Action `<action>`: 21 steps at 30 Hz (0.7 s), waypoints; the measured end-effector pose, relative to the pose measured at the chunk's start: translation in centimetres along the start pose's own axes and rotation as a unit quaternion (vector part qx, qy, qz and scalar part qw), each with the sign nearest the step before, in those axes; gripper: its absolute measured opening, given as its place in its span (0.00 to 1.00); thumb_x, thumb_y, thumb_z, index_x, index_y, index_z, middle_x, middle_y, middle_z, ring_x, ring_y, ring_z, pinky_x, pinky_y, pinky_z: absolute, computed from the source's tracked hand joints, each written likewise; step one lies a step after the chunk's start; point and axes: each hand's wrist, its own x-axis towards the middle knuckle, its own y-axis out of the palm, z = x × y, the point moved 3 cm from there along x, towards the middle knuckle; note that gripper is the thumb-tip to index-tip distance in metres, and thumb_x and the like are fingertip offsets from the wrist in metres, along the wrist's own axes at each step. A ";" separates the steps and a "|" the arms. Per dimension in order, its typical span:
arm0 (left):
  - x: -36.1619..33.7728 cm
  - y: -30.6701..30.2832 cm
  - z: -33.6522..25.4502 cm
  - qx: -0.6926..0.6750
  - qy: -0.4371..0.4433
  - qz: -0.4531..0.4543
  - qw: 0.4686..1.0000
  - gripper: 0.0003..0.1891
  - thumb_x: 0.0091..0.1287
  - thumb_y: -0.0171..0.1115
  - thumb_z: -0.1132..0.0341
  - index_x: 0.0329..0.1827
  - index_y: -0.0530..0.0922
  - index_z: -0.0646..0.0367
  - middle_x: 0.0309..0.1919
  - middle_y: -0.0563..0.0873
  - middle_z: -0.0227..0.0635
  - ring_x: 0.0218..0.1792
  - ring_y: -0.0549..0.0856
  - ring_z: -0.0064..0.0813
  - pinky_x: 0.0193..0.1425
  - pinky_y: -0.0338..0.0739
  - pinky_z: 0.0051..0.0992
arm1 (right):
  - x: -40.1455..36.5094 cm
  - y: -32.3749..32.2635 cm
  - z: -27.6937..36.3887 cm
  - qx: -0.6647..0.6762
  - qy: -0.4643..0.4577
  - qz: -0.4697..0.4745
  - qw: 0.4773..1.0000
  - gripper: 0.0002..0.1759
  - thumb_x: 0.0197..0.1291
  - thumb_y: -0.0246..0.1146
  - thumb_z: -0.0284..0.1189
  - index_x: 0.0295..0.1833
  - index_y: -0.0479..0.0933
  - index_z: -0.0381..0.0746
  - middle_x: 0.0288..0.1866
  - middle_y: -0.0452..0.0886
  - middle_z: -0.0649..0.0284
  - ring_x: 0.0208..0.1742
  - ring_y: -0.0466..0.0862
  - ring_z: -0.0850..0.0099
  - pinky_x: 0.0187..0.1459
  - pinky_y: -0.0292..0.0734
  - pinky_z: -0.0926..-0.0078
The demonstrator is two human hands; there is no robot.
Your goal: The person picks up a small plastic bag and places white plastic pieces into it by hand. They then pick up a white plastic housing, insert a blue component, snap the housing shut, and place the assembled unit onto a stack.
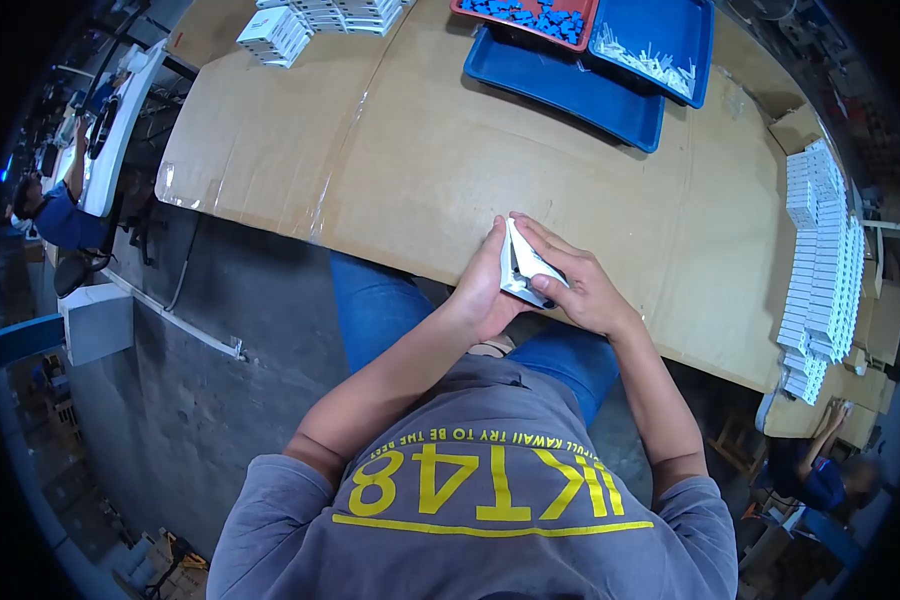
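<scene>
Close to my body, at the table's front edge, I hold a small white box (pixel 530 262) between both hands. It is tilted and partly open, with a dark gap showing between its white panels. My left hand (pixel 484 288) wraps round its left side, fingers pointing away from me. My right hand (pixel 582 285) grips the right side, with the thumb lying across the box's near part. What sits inside the box is too small and shaded to make out.
A cardboard-covered table (pixel 420 150) spreads ahead. Beyond my hands are a red tray (pixel 582 40) of blue pieces, a blue tray (pixel 698 85) of white sticks and another blue tray (pixel 570 100). White boxes are stacked far left (pixel 275 40) and right (pixel 820 260). People sit at both sides.
</scene>
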 end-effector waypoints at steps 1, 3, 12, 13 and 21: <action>0.0 0.0 0.0 0.007 0.006 -0.001 1.000 0.34 0.85 0.31 0.35 0.79 0.66 0.50 0.68 0.78 0.42 0.67 0.81 0.39 0.69 0.79 0.47 | 0.0 -0.1 0.3 -0.014 -0.010 -0.001 1.000 0.37 0.73 0.66 0.37 0.83 0.67 0.40 0.86 0.66 0.51 0.86 0.65 0.52 0.83 0.60 0.62; -0.1 0.1 0.1 0.019 0.017 0.000 1.000 0.34 0.85 0.31 0.35 0.79 0.65 0.50 0.67 0.79 0.41 0.66 0.82 0.38 0.68 0.80 0.46 | 0.0 -0.1 0.7 -0.041 -0.024 -0.001 0.999 0.39 0.71 0.68 0.38 0.83 0.66 0.40 0.86 0.65 0.51 0.86 0.63 0.51 0.83 0.60 0.60; -0.4 0.1 0.1 0.025 0.038 -0.028 0.999 0.34 0.85 0.35 0.36 0.79 0.68 0.50 0.65 0.82 0.37 0.66 0.82 0.33 0.66 0.81 0.37 | 0.1 0.6 1.4 -0.125 -0.050 -0.003 0.991 0.41 0.70 0.69 0.41 0.84 0.65 0.40 0.86 0.63 0.52 0.87 0.61 0.50 0.84 0.58 0.56; -0.5 0.1 0.1 0.026 0.039 -0.041 0.998 0.34 0.85 0.36 0.35 0.79 0.68 0.50 0.65 0.82 0.37 0.66 0.82 0.33 0.66 0.81 0.37 | 0.1 0.7 1.4 -0.127 -0.051 -0.001 0.991 0.41 0.70 0.69 0.41 0.84 0.65 0.40 0.87 0.63 0.52 0.87 0.61 0.50 0.84 0.58 0.55; -1.0 1.4 -0.7 0.073 0.094 0.052 0.992 0.33 0.85 0.45 0.40 0.78 0.68 0.57 0.64 0.82 0.40 0.62 0.85 0.30 0.62 0.82 0.31 | -0.2 0.0 3.3 -0.149 -0.080 -0.032 0.985 0.45 0.66 0.72 0.41 0.85 0.64 0.43 0.88 0.60 0.54 0.88 0.59 0.49 0.85 0.54 0.49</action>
